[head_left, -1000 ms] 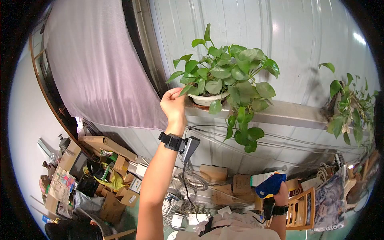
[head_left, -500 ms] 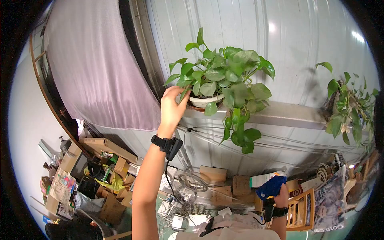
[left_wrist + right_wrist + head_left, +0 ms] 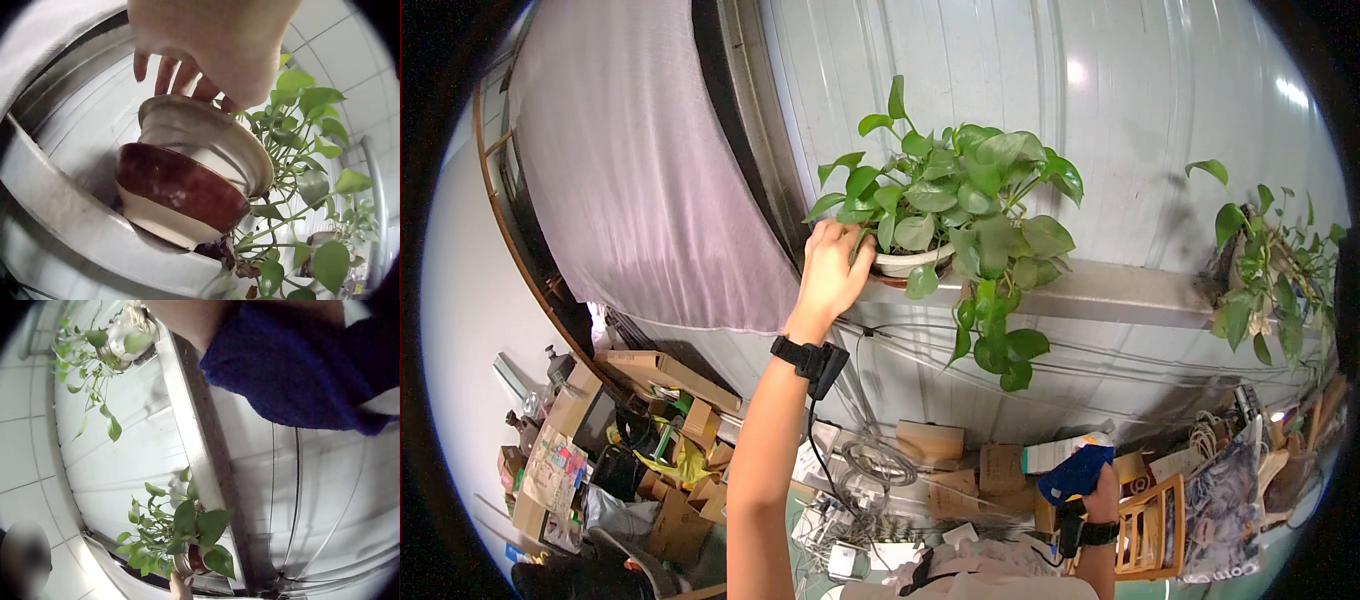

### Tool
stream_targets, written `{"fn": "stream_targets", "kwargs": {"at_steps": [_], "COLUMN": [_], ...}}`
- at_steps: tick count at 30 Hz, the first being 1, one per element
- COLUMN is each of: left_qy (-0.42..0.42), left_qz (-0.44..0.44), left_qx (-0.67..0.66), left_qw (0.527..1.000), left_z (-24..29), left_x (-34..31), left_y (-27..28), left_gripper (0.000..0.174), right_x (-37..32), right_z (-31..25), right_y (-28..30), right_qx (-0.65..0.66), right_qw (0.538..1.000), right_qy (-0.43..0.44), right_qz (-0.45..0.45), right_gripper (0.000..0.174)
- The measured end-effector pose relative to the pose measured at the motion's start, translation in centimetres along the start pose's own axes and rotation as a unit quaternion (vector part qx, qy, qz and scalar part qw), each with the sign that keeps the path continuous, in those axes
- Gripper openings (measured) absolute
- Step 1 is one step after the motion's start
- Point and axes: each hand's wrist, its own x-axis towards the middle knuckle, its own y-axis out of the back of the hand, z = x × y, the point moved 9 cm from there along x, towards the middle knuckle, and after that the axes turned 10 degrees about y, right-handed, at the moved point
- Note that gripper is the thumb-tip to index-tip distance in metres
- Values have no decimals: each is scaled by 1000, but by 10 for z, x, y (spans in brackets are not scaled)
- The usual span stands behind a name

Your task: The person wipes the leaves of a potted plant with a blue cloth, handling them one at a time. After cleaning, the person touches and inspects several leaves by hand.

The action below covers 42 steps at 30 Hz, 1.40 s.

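Observation:
A leafy green potted plant (image 3: 960,185) stands on the wall ledge, its vines trailing over the front. Its white flowerpot (image 3: 206,140) sits at a tilt inside a brown-glazed bowl (image 3: 181,187) with an unglazed base. My left hand (image 3: 832,270) grips the left end of the white pot's rim; in the left wrist view the fingers (image 3: 165,75) reach past the rim and their tips are partly hidden. Low at the right, my right hand (image 3: 1105,485) holds a dark blue cloth (image 3: 1072,474), which fills the upper right of the right wrist view (image 3: 294,369).
The metal ledge (image 3: 1140,290) runs along the panelled wall to a second plant (image 3: 1270,275) at right. A pale curtain (image 3: 640,180) hangs left. Below are cardboard boxes (image 3: 930,440), coiled cables (image 3: 878,463), a wooden chair (image 3: 1150,530) and piled clutter at lower left.
My left hand has moved from the leaves at the pot's left side onto its rim, fingers spreading over it. The right hand with the blue cloth has stayed nearly still.

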Motion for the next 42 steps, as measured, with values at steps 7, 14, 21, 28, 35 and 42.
{"fn": "stream_targets", "kwargs": {"at_steps": [7, 14, 21, 28, 35, 42], "left_qy": [-10, 4, 145, 317, 391, 481], "left_qz": [28, 67, 104, -95, -250, -216], "left_qx": [-11, 2, -65, -282, -272, -282], "left_qw": [999, 998, 982, 901, 843, 801], "left_z": [0, 3, -1, 23, 87, 86], "left_x": [-3, -23, -81, -200, -278, -343], "left_y": [7, 29, 44, -28, -85, -93], "left_gripper": [20, 29, 29, 12, 18, 17], "right_x": [0, 6, 3, -15, -20, -6], "right_z": [-8, 21, -8, -23, 21, 25], "right_y": [-21, -19, -74, -122, -117, -81], "right_qx": [66, 100, 67, -10, -140, -423], "right_qw": [997, 993, 992, 970, 909, 809], "right_qy": [-39, -67, -84, -150, -155, -119], "right_qz": [22, 13, -67, -191, -360, -390], "right_gripper": [26, 23, 26, 41, 56, 56]}}
